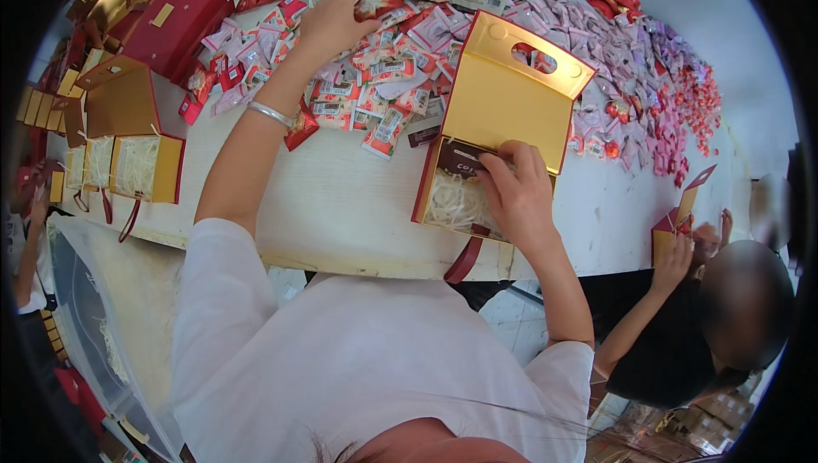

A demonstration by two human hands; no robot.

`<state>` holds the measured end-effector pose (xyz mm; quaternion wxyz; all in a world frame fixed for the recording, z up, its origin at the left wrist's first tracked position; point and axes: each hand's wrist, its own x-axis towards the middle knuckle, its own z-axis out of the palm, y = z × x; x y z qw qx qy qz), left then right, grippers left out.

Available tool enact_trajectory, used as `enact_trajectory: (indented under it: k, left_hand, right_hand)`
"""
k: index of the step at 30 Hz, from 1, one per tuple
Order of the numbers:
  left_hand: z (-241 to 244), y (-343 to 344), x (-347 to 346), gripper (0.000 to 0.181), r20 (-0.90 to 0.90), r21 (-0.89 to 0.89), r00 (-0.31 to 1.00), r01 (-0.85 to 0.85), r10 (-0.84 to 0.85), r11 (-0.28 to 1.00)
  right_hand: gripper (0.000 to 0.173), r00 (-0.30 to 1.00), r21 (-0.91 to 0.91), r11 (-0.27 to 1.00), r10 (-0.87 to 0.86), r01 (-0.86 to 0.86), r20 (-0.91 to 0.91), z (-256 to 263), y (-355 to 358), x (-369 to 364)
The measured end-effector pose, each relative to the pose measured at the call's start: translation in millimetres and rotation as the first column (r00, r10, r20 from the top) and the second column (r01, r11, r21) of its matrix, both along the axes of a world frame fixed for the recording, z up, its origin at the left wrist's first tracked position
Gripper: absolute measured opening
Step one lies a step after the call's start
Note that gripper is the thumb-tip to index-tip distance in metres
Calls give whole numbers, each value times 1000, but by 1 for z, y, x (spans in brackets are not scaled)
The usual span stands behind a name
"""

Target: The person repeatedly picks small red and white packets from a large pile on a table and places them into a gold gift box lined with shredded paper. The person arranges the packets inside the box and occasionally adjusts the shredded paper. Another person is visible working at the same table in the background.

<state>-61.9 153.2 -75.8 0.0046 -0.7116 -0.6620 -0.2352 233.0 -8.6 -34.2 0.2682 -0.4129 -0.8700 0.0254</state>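
Note:
An upright-lidded gift box (508, 102), red outside and gold inside, lies open before me at the table's front. Pale shredded filler (457, 201) covers part of its bottom. My right hand (521, 198) reaches into it, thumb and fingers on a dark brown printed packet (459, 159) along the inner back wall. Farther off to the left, my left hand (332, 25) is at the candy heap, with a red wrapped packet (378, 2) between thumb and fingers. Red-and-white snack sachets (386, 131) lie loose between the hands.
Several filler-lined boxes (137, 166) stand at the left beside a closed red box (176, 22). Pink and purple packets (613, 79) spread across the far right. A co-worker (671, 341) handles another box (664, 239) at right. A clear plastic bin (115, 335) stands lower left.

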Motion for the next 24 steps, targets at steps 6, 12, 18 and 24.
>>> enact_trajectory:
  k: [6, 12, 18, 24]
  left_hand:
    - [32, -34, 0, 25, 567, 107, 785, 232, -251, 967]
    - [74, -92, 38, 25, 687, 160, 628, 360, -365, 919]
    - [25, -27, 36, 46, -114, -19, 991, 66, -68, 998]
    - [53, -46, 19, 48, 768, -58, 621, 308, -155, 950]
  right_hand:
    - [35, 948, -89, 996, -36, 9, -315, 11, -1, 3]
    - [36, 832, -221, 971, -50, -88, -553, 42, 22, -27]
    - [28, 855, -200, 970, 15, -139, -518, 47, 19, -27]
    - [25, 765, -258, 955, -58, -144, -642, 32, 6, 0]
